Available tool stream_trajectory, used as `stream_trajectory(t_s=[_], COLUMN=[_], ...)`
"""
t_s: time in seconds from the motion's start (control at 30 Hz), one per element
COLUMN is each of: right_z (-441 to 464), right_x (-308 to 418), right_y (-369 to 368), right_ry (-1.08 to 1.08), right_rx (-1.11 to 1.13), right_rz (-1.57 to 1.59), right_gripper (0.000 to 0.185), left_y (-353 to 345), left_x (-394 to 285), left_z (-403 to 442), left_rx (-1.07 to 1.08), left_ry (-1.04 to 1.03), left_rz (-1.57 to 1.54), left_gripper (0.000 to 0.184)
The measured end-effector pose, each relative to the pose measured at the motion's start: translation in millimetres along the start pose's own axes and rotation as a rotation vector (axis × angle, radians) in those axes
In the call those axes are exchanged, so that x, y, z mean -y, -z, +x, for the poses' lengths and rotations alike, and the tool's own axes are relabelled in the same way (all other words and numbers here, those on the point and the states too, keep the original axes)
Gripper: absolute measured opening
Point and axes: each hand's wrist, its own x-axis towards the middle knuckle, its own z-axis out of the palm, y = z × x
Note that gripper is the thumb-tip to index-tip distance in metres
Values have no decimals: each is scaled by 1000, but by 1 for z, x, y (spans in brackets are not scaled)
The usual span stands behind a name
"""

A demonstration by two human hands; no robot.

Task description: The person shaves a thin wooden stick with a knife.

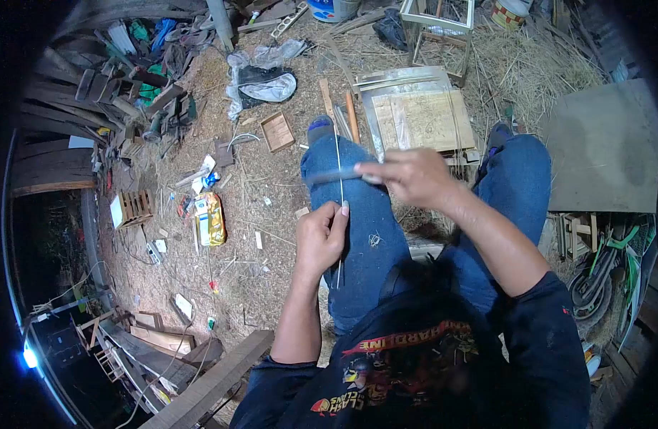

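Observation:
My left hand (322, 239) is closed around a thin pale strip (339, 154), which looks like bamboo or wood, pinched between thumb and fingers. The strip runs lengthwise over my jeans-covered left thigh (368, 250) and sticks out above and below the fist. My right hand (414, 175) grips a knife (332, 176), smeared by motion, its handle mostly hidden in the palm. The index finger stretches along the knife. Its blade lies crosswise over the strip, just above my left hand; whether the two touch, I cannot tell.
Shavings and straw litter the ground. Ahead are a wooden board (425, 118), a small wooden box (277, 132) and an orange-brown stick (352, 116). A yellow packet (209, 219) lies to the left. A grey sheet (604, 146) is at right, with a wooden beam (214, 379) near my left elbow.

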Motion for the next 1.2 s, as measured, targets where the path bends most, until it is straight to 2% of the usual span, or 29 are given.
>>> stream_trajectory(t_s=[0.1, 0.23, 0.27, 0.37, 0.5, 0.57, 0.67, 0.73, 0.83, 0.87, 0.97, 1.0, 1.07, 1.2], right_z=[-1, 13, 14, 5, 13, 13, 12, 14, 16, 15, 17, 21, 20, 20], right_x=[6, -12, -7, 9, -2, -2, 1, -5, -7, -2, 0, 1, 3, 2], right_y=[-3, 3, 10, 11, 4, 7, 9, 0, -3, -2, 4, 6, 6, 4], right_ry=[38, -102, -174, -70, -157, -135, -106, -192, -159, -197, -171, -244, -228, -223], right_rx=[-75, -87, 35, 71, 16, -43, 25, 63, -24, 68, 9, 85, 52, 40], right_rz=[-11, 11, 13, 48, 61, 77, 78, 96, 98, 143, 176, 161, 181, 209], right_gripper=[24, 23, 23, 24, 23, 23, 24, 24, 24, 25, 25, 23, 23, 24], left_y=[1, 1, 0, -1, -2, -3, -2, 0, -2, -1, -2, -2, 1, -1], left_x=[-2, -3, -1, 4, 8, 7, 3, -1, 8, 9, 11, 13, 9, 17], left_z=[1, -1, -1, -1, -4, -4, -2, -6, -6, -5, -10, -8, -6, -8], left_rx=[0, 11, 13, 2, 37, 37, 23, 51, 74, 74, 76, 72, 79, 72], left_ry=[-3, 10, 4, 14, 37, 34, -4, 76, 90, 84, 72, 85, 137, 100], left_rz=[8, 2, 2, -20, -43, -62, -74, -137, -191, -188, -195, -253, -316, -347], left_gripper=[35, 38, 38, 37, 37, 37, 38, 38, 38, 38, 38, 37, 37, 37])
